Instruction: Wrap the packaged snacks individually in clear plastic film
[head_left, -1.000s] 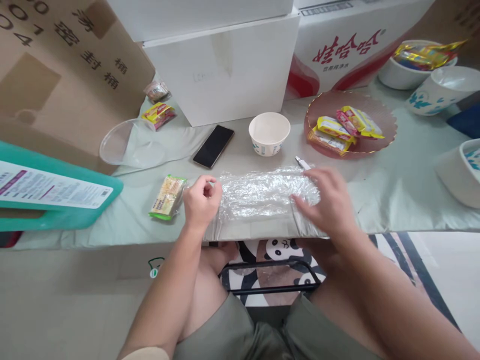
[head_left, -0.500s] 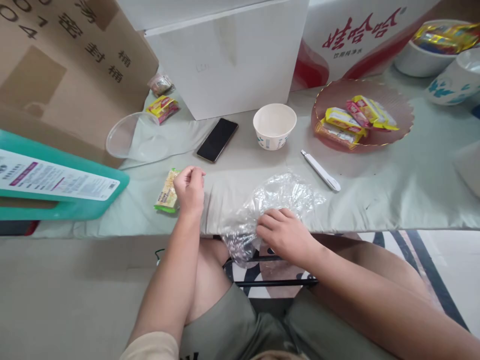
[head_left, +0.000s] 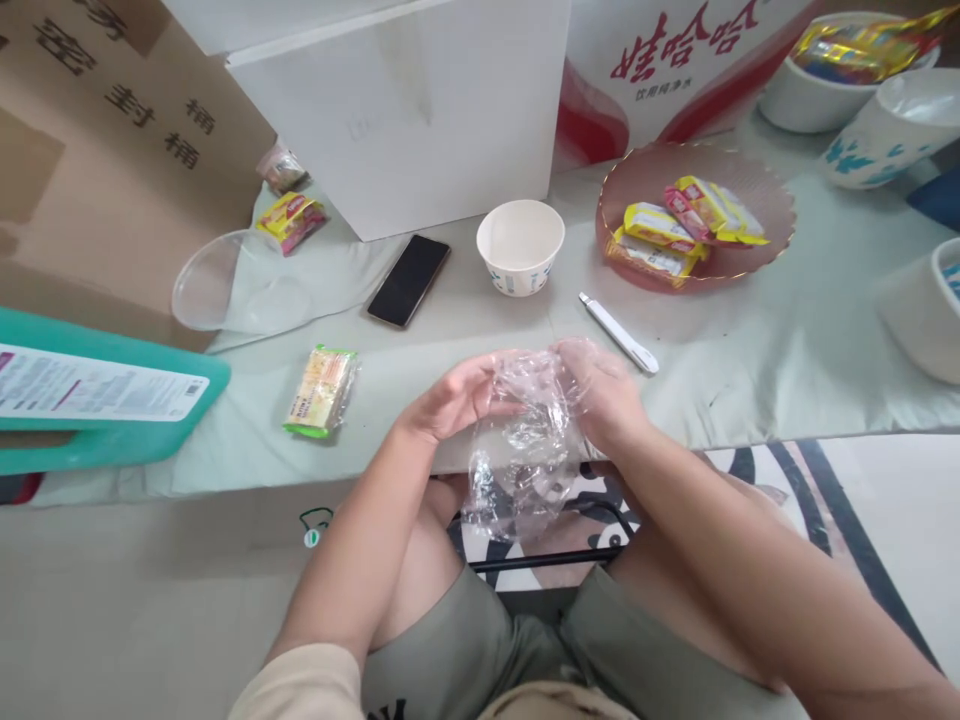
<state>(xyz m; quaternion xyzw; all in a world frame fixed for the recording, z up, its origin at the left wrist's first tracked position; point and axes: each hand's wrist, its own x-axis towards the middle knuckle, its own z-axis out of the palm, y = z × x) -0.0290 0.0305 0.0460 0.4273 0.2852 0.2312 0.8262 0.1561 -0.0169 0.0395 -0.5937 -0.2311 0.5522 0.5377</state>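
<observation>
Hands: two. Plastic film: one piece. Phone: one. Cutter: one. White bowls: four, one central, three at right. Pink dish: one; packets inside overlap, exact count unclear. Loose snack packets: three, all at left. Clear lid: one. Green jug: one. Brown carton: one.

A head-worn camera looks forward and steeply down from above the grey-green shorts, facing across the desk from its near edge, close over the clear plastic film, reaching back to the white carton.
</observation>
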